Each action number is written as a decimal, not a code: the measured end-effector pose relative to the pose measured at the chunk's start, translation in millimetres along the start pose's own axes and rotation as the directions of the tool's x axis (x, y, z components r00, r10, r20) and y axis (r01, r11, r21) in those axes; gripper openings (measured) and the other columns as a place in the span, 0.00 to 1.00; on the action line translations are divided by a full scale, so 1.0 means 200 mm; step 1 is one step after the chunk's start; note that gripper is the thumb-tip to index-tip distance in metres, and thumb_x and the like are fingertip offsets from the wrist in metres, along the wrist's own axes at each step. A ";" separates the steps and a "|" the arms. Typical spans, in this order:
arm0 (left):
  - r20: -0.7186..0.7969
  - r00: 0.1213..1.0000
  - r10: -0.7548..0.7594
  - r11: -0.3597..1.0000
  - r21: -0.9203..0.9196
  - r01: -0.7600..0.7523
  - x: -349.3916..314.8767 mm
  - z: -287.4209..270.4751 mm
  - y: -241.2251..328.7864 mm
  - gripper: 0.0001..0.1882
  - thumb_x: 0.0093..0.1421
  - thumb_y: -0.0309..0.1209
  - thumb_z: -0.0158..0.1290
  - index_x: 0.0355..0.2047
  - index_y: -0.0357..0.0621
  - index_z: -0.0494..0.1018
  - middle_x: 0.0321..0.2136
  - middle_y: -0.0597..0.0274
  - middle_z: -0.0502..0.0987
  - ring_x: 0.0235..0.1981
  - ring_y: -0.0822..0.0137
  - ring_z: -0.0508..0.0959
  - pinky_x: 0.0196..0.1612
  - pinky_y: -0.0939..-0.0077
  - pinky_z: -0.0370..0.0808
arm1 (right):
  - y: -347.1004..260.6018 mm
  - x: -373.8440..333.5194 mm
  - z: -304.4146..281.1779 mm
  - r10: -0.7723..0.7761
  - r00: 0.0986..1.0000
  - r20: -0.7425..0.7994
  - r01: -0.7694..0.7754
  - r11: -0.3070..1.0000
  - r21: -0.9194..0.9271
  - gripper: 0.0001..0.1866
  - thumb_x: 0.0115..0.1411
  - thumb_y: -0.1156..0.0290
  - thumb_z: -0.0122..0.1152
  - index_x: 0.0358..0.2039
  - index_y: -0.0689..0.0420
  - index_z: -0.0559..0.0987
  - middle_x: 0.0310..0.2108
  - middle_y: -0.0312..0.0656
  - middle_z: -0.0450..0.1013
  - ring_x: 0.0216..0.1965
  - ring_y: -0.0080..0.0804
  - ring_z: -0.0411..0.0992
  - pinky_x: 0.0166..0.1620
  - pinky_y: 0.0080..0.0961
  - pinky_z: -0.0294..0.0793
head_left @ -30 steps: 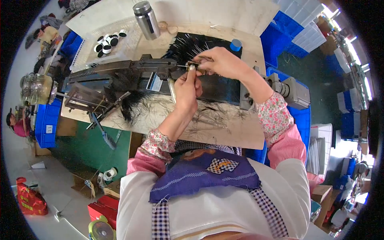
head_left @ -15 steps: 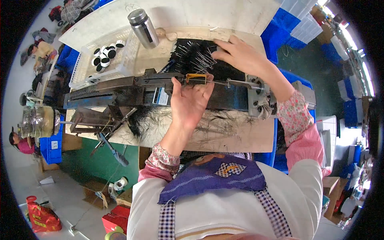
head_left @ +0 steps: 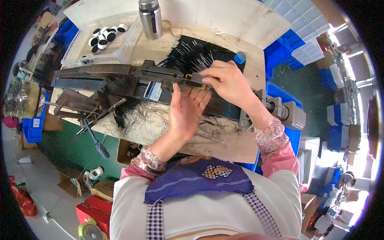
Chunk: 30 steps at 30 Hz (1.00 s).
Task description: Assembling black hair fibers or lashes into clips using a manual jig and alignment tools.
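Note:
A long metal bench machine (head_left: 120,72) runs across the table, with a narrow holder (head_left: 188,77) that has yellow parts at its right end. Dark bristles (head_left: 195,81) lie along that holder. My left hand (head_left: 186,114) is palm up below it, thumb apart and fingers spread, fingertips reaching under the holder. Above the same spot, my right hand (head_left: 229,82) has its thumb and fingers pinched on the bristles' right end; the fingers partly hide what is between them. Behind them a black cloth (head_left: 228,52) carries thin twisted wires (head_left: 202,62) and more dark bristles.
A white plastic basket (head_left: 130,44) holds several white-and-black round caps. Near it stands a steel flask (head_left: 151,24). A blue round cap (head_left: 240,57) is beyond my right hand. Loose bristles litter the table front (head_left: 216,130). A metal clamp unit (head_left: 276,106) closes the machine's right end.
My right hand has come back from the black cloth to the holder, its fingers now pinched. Dark bristles now show along the holder. My left hand stays palm up beneath. The view has shifted.

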<state>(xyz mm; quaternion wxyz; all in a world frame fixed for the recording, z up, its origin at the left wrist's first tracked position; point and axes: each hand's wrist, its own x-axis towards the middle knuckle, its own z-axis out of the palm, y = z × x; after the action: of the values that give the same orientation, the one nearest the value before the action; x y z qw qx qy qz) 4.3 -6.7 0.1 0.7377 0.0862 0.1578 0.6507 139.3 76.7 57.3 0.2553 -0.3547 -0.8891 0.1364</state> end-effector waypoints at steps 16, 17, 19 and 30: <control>0.012 0.998 -0.068 0.996 -0.057 0.068 0.02 0.02 0.04 0.34 0.66 0.53 0.34 0.53 0.28 0.57 0.55 0.43 0.63 0.60 0.52 0.62 0.66 0.60 0.54 | -0.07 -0.03 0.05 -0.286 0.952 -0.105 0.255 0.937 -0.239 0.07 0.46 0.68 0.61 0.28 0.48 0.81 0.22 0.35 0.68 0.30 0.32 0.71 0.37 0.33 0.64; 0.015 0.997 -0.075 0.996 -0.050 0.076 0.00 0.02 0.05 0.34 0.66 0.53 0.34 0.53 0.28 0.57 0.55 0.43 0.63 0.60 0.52 0.62 0.66 0.60 0.54 | -0.04 0.00 0.06 -0.250 0.963 -0.098 0.218 0.941 -0.259 0.07 0.47 0.67 0.61 0.29 0.49 0.81 0.23 0.36 0.69 0.30 0.33 0.72 0.38 0.33 0.65; 0.044 0.998 -0.046 0.999 -0.021 0.047 -0.01 0.02 0.06 0.37 0.65 0.56 0.35 0.55 0.30 0.56 0.56 0.47 0.61 0.60 0.55 0.61 0.64 0.63 0.55 | 0.02 0.04 0.03 -0.058 0.995 -0.087 0.061 0.998 0.034 0.08 0.50 0.66 0.59 0.32 0.50 0.81 0.25 0.36 0.71 0.32 0.36 0.72 0.40 0.34 0.66; 0.078 0.994 -0.082 0.997 0.008 0.082 0.01 0.01 0.08 0.35 0.65 0.55 0.37 0.54 0.30 0.57 0.53 0.48 0.63 0.58 0.55 0.62 0.65 0.61 0.55 | 0.03 0.03 -0.02 -0.009 0.998 0.061 0.015 0.995 -0.099 0.09 0.55 0.67 0.57 0.34 0.53 0.81 0.28 0.40 0.72 0.37 0.39 0.72 0.45 0.38 0.67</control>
<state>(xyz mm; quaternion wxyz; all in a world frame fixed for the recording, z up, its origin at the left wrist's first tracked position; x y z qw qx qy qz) -10.2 -1.9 6.8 0.7692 0.1065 0.1338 0.6157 140.8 85.8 61.5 0.2111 -0.3575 -0.9041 0.1011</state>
